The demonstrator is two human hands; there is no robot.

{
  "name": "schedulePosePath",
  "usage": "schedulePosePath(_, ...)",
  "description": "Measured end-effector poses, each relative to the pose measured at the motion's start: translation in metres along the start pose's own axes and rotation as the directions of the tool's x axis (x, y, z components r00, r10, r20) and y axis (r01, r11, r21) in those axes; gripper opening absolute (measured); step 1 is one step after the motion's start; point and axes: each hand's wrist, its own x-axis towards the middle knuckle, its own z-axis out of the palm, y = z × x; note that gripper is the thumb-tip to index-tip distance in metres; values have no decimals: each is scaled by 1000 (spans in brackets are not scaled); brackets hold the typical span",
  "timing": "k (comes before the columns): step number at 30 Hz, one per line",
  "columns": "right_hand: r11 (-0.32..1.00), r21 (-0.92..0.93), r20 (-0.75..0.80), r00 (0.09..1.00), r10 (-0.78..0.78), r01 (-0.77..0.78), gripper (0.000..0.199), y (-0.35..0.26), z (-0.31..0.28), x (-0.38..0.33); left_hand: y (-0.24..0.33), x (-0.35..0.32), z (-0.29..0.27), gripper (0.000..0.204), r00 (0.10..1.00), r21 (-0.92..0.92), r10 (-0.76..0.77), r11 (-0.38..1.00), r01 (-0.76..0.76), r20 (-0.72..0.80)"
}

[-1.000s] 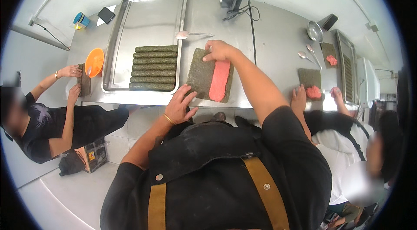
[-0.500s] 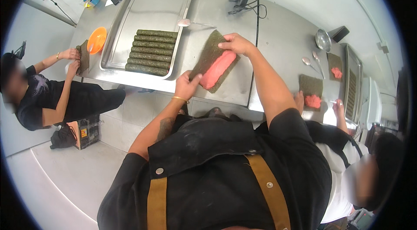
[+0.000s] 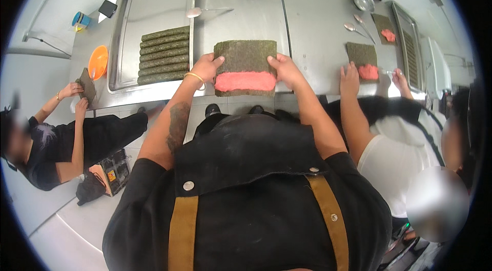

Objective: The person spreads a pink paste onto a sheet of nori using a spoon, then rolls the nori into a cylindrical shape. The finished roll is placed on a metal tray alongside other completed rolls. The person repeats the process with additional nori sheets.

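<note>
Seaweed sheet (image 3: 245, 56) with pink paste (image 3: 245, 81) at twelve o'clock.
Left hand (image 3: 206, 68) pinches its nine o'clock edge, right hand (image 3: 288, 70) its three; the step seems to be squaring it up, the next move calling for even grip. Fingers underneath are hidden; the tray (image 3: 159, 4) at eleven is cut off.

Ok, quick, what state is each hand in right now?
Left hand: closed on the left edge of the seaweed sheet, thumb on top.
Right hand: closed on its right edge, thumb on top.
</note>
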Motion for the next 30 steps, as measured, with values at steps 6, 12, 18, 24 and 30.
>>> schedulePosePath(6,634,-666,-368,566,-738,394,35,9,18,-66,-24,-22,9,31,477,598,802,591,-542,-361)
schedulePosePath(12,85,-827,264,517,-814,555,26,52,47,-113,-82,-64,30,33,391,647,901,186,-740,189)
schedulePosePath(18,4,-843,297,472,-830,537,9,52,55,-89,-79,-51,39,21,330,690,921,102,-717,206)
schedulePosePath(24,147,-786,284,561,-778,601,11,29,49,-98,-56,-63,36,14,380,639,913,206,-741,147)
schedulePosePath(30,404,-626,295,683,-668,666,9,2,34,-67,-31,-49,17,15,711,450,675,582,-678,198)
